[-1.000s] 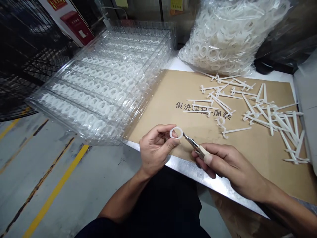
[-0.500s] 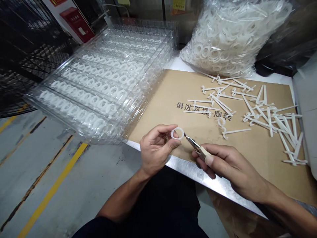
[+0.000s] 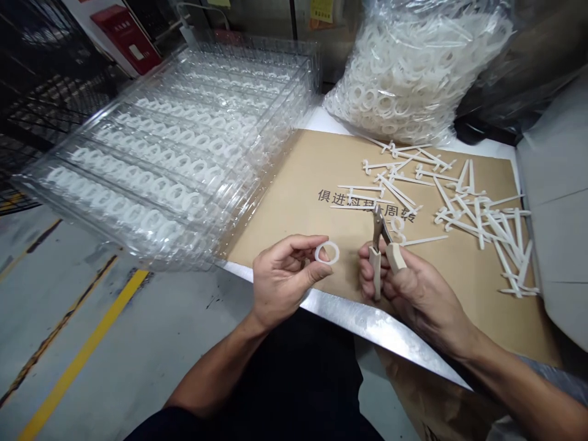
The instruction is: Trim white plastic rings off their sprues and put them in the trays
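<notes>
Over the cardboard sheet (image 3: 298, 171), my left hand (image 3: 287, 275) pinches a white plastic ring (image 3: 337, 252), seemingly trimmed, my right hand (image 3: 422, 288) grips spread nippers (image 3: 377, 236); sprues (image 3: 479, 223) lie loose, the tray (image 3: 243, 202) holds rows, a bagful (image 3: 408, 73) apparently remains.

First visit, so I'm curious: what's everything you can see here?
Table: one, white, centre
Cardboard sheet: one, brown, on table
Stick pieces: many, white, on cardboard sheet
Trays: count unclear, transparent, left
Tray rings: many, white, left
Bag: one, transparent, back of table
Bagged rings: many, whitish, inside
Box: one, red, upper left
Notes: two, yellow, top
Floor: one, grey, lower left
Wire mesh: some, black, far left
Single ring: one, white, centre
Pliers: one, metallic, cream-handled, centre
Clothing: some, dark, bottom
Left hand: one, bare, fingers pinching single ring
Right hand: one, bare, fingers around pliers
</notes>
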The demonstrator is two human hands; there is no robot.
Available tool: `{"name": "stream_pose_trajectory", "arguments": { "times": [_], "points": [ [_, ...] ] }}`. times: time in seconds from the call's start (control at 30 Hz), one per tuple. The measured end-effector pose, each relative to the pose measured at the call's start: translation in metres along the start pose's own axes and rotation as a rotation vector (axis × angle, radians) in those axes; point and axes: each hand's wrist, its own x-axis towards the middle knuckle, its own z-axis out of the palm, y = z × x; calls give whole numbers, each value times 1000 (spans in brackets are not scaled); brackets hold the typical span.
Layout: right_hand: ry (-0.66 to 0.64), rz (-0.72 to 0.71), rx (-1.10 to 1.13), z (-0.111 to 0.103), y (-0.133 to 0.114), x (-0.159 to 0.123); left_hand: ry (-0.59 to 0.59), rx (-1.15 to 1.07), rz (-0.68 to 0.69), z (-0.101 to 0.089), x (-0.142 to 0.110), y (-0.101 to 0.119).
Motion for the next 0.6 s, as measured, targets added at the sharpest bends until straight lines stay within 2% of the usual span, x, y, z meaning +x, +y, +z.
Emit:
{"name": "stream_pose_trajectory", "arguments": {
  "times": [0.1,0.17,0.37,0.6],
  "points": [
    [40,-29,-45,2,1,1,-84,-31,-100,8,-7,5],
    [61,-69,-96,3,1,2,-123,-35,-114,13,-11,6],
    [114,-148,-154,4,0,5,-152,-27,-73,17,-17,-3],
    [171,-96,-102,13,-3,4,-235,96,-32,15,-21,-4]
  ]
}}
